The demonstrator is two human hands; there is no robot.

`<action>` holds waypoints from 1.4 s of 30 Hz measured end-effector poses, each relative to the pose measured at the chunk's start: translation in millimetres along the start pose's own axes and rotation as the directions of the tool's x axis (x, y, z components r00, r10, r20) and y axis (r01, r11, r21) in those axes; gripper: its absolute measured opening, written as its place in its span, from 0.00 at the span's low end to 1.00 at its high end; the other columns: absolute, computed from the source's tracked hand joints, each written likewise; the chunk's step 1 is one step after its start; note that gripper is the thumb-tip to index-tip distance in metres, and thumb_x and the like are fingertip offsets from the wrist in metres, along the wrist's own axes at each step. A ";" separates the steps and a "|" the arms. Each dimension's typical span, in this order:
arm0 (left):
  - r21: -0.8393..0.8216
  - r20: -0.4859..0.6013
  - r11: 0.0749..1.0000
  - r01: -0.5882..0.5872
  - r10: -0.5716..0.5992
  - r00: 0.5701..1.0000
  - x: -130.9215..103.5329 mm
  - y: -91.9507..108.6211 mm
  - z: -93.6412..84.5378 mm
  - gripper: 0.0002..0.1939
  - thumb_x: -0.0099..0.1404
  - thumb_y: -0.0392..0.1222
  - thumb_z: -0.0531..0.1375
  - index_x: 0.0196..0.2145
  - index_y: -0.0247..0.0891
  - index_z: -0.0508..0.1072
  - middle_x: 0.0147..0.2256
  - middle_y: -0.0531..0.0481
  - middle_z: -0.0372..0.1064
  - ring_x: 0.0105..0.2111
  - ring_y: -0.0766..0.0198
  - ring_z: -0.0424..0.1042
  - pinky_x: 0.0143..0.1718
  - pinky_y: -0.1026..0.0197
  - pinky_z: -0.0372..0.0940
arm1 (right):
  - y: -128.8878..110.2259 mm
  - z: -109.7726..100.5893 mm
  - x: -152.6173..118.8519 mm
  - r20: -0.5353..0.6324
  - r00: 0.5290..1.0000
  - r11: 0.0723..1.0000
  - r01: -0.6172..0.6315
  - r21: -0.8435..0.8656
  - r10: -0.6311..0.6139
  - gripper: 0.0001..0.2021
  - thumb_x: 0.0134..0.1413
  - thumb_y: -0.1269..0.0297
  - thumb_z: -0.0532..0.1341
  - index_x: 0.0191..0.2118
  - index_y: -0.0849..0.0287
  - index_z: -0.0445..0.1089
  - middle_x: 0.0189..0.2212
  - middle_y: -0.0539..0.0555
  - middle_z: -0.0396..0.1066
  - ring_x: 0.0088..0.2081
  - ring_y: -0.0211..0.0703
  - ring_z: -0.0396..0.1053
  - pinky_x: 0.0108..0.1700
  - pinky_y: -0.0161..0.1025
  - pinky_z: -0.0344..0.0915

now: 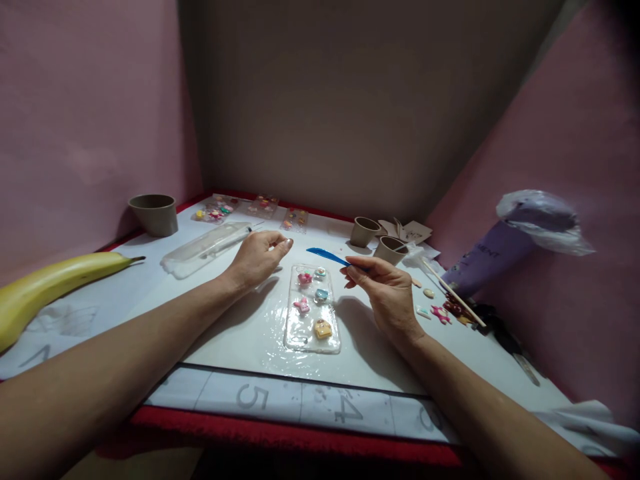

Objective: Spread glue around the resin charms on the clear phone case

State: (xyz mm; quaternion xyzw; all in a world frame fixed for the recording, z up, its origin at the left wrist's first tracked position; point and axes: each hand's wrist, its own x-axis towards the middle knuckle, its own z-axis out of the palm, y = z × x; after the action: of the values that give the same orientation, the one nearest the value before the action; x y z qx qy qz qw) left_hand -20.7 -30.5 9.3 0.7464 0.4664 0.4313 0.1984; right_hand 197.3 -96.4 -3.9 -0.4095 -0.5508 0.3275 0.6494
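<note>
My right hand [385, 290] pinches a blue plastic knife [326, 254] by its handle, with the blade pointing left above the far end of a clear phone case [313, 341]. Several small charms sit on the case, among them a pink rabbit [302, 305], a blue piece [321, 294] and a yellow bread-like one [323, 329]. A glossy clear layer covers the case and spreads onto the white board [235, 347] around it. To the left of the case, my left hand [257, 259] is raised with its fingers curled together; what they hold, if anything, is hidden.
Behind my left forearm lie a clear packet [200, 253] and a yellow banana [60, 283]. Charm packs [217, 209] line the back. Grey cups stand at left [155, 217] and right [364, 232]. Loose charms [441, 314], a wooden stick [457, 297] and a purple tube-shaped package [493, 257] are at right.
</note>
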 end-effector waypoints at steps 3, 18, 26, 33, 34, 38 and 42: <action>0.012 -0.002 1.000 -0.003 0.003 1.000 0.5 -0.2 0.6 0.17 0.59 0.52 0.54 0.25 0.36 0.72 0.25 0.49 0.68 0.26 0.62 0.64 0.30 0.58 0.58 | 0.4 -0.5 -0.1 0.009 1.000 1.000 0.006 0.008 -0.006 0.09 0.43 0.66 0.70 0.35 0.56 0.79 0.28 0.51 0.78 0.29 0.39 0.75 0.30 0.37 0.74; 0.033 -0.008 0.999 -0.008 0.008 1.000 1.0 -1.8 0.3 0.17 0.59 0.52 0.54 0.25 0.37 0.73 0.27 0.48 0.71 0.29 0.59 0.67 0.34 0.57 0.60 | 1.9 -0.8 -1.5 0.016 1.000 0.998 0.019 -0.058 -0.018 0.09 0.43 0.67 0.69 0.35 0.55 0.79 0.30 0.50 0.78 0.28 0.37 0.73 0.33 0.38 0.74; 0.029 0.000 1.000 0.002 -0.002 1.000 0.5 0.9 -0.6 0.17 0.59 0.52 0.54 0.25 0.36 0.72 0.25 0.49 0.70 0.27 0.61 0.66 0.31 0.58 0.59 | 4.0 -0.2 -4.6 0.043 0.988 0.978 0.155 -0.137 -0.151 0.11 0.48 0.69 0.66 0.40 0.52 0.78 0.36 0.50 0.78 0.33 0.40 0.75 0.37 0.42 0.76; 0.007 -0.007 1.000 -0.002 0.002 1.000 0.0 -0.3 0.0 0.17 0.60 0.52 0.55 0.26 0.36 0.73 0.27 0.48 0.72 0.30 0.60 0.68 0.32 0.58 0.62 | 5.8 -4.8 -5.1 0.061 0.986 0.963 0.167 -0.211 -0.157 0.08 0.53 0.68 0.64 0.39 0.53 0.78 0.35 0.51 0.78 0.35 0.42 0.75 0.34 0.40 0.75; 0.005 -0.005 1.000 0.000 0.000 1.000 -0.1 -0.9 0.3 0.17 0.60 0.52 0.55 0.26 0.36 0.73 0.27 0.48 0.72 0.30 0.59 0.69 0.33 0.58 0.63 | 5.9 -5.1 -5.0 0.063 0.985 0.963 0.170 -0.208 -0.160 0.08 0.53 0.68 0.63 0.38 0.53 0.79 0.35 0.51 0.78 0.35 0.41 0.75 0.34 0.39 0.75; -0.032 -0.007 0.999 0.012 -0.012 1.000 -0.3 -4.3 2.0 0.18 0.60 0.54 0.55 0.27 0.36 0.74 0.29 0.48 0.72 0.31 0.59 0.69 0.32 0.59 0.64 | 4.6 -5.0 -3.9 0.057 0.987 0.972 0.155 -0.176 -0.148 0.08 0.51 0.69 0.65 0.36 0.52 0.79 0.34 0.51 0.78 0.33 0.39 0.74 0.32 0.37 0.74; -0.036 -0.007 0.999 0.015 -0.015 1.000 -0.1 -4.8 2.4 0.19 0.60 0.54 0.55 0.28 0.36 0.74 0.29 0.47 0.73 0.32 0.59 0.70 0.33 0.58 0.64 | 3.6 -4.4 -2.2 0.034 0.994 0.988 0.103 -0.116 -0.099 0.06 0.47 0.69 0.67 0.33 0.53 0.80 0.33 0.50 0.78 0.31 0.38 0.73 0.32 0.37 0.75</action>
State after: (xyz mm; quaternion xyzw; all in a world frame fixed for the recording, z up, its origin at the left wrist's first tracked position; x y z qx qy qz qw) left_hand -21.3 -28.0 4.6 0.7374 0.4650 0.4410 0.2133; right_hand 201.3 -97.5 -8.4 -0.4140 -0.5983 0.2667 0.6320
